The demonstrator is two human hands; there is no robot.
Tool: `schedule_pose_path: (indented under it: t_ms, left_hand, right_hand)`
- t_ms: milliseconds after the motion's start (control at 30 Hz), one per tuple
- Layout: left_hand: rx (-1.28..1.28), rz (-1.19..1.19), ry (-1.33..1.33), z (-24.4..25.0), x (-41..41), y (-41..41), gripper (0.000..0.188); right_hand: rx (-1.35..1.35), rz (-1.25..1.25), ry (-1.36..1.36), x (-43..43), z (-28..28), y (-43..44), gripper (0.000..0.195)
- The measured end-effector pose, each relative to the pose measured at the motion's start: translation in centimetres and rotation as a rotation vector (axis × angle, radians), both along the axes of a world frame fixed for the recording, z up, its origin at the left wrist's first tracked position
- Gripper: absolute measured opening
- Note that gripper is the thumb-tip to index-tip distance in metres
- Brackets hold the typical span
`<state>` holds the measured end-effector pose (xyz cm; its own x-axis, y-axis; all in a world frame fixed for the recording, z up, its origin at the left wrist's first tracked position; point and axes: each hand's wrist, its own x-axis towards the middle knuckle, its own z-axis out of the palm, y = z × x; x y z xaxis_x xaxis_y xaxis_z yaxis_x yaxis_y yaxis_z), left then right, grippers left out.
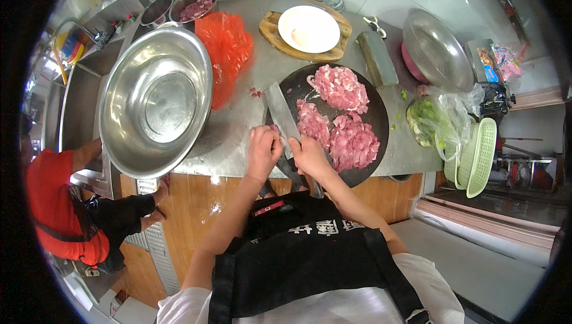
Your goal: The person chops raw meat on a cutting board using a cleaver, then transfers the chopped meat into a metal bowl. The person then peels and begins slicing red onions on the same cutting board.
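Note:
My right hand (307, 155) grips a wide-bladed cleaver (282, 111), whose blade points away from me over the left part of a round dark cutting board (380, 131). Just left of the blade, my left hand (264, 150) has its fingers curled on a small piece of raw meat (274, 128), mostly hidden by them. Right of the blade, sliced raw meat lies on the board in three heaps: a far one (342, 89), a near one (353, 141) and a smaller one (313, 122) nearest the cleaver.
A large steel basin (170, 105) and a red plastic bag (225, 55) stand left. Beyond the board are a white bowl (309, 29) on a wooden board (272, 33) and a whetstone (377, 60). Bagged greens (424, 116) and green baskets (482, 158) sit right. A person (62, 207) is at the left.

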<state>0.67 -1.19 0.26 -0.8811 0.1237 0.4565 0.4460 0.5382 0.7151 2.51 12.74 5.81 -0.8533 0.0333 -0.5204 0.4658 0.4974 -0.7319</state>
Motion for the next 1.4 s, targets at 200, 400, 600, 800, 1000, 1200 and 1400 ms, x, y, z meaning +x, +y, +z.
schedule_pose_path:
  t_ms: [200,400,600,800,1000,1200,1400]
  left_hand:
    - [0.142,0.052,-0.093,-1.0,0.6,-0.8,0.018]
    - [0.074,0.071,-0.053,0.5,0.6,-0.7,0.021]
    - [-0.085,-0.099,0.031,1.2,1.2,-0.1,0.024]
    - [-0.072,-0.106,0.051,0.6,1.4,-0.7,0.025]
    - [-0.033,-0.080,0.054,0.5,1.8,-0.7,0.025]
    - [-0.025,-0.068,0.039,0.8,1.8,-0.6,0.022]
    - [-0.019,-0.102,0.037,0.5,1.8,-0.5,0.020]
  right_hand:
    - [0.006,-0.069,0.028,1.0,0.0,-0.3,0.039]
    - [0.050,-0.027,0.017,0.6,0.6,-0.3,0.041]
    - [0.110,-0.013,-0.001,0.7,-0.1,-0.5,0.041]
    - [0.087,-0.096,0.041,2.6,0.7,1.8,0.037]
    - [0.245,0.006,0.168,4.6,1.2,2.9,0.034]
    - [0.378,0.176,0.154,6.4,2.5,1.7,0.034]
    - [0.415,0.155,0.197,5.8,0.7,1.3,0.035]
